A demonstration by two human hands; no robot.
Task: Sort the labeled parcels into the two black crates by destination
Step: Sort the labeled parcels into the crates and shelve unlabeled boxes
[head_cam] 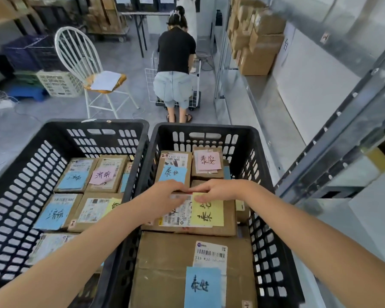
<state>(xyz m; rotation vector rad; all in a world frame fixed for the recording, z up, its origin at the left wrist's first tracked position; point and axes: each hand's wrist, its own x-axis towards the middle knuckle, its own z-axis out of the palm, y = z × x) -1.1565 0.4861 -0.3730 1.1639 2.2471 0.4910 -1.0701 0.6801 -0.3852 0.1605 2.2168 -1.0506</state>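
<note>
Two black crates stand side by side: the left crate (20, 174) and the right crate (260, 174), both holding several brown parcels with coloured notes. Both my hands reach into the right crate over a flat parcel with a yellow note (228, 221). My left hand (165, 197) lies on its far left edge, over the white shipping label. My right hand (218, 188) grips the far edge, thumb pressed on the yellow note. A large parcel with a blue note (165, 263) lies nearest me.
A person in a black top (176, 52) bends over a wire cart (196, 85) ahead. A white chair (80, 56) with papers stands at the left. Metal shelving (342, 121) with cardboard boxes (258, 41) runs along the right. Plastic baskets (58, 83) sit far left.
</note>
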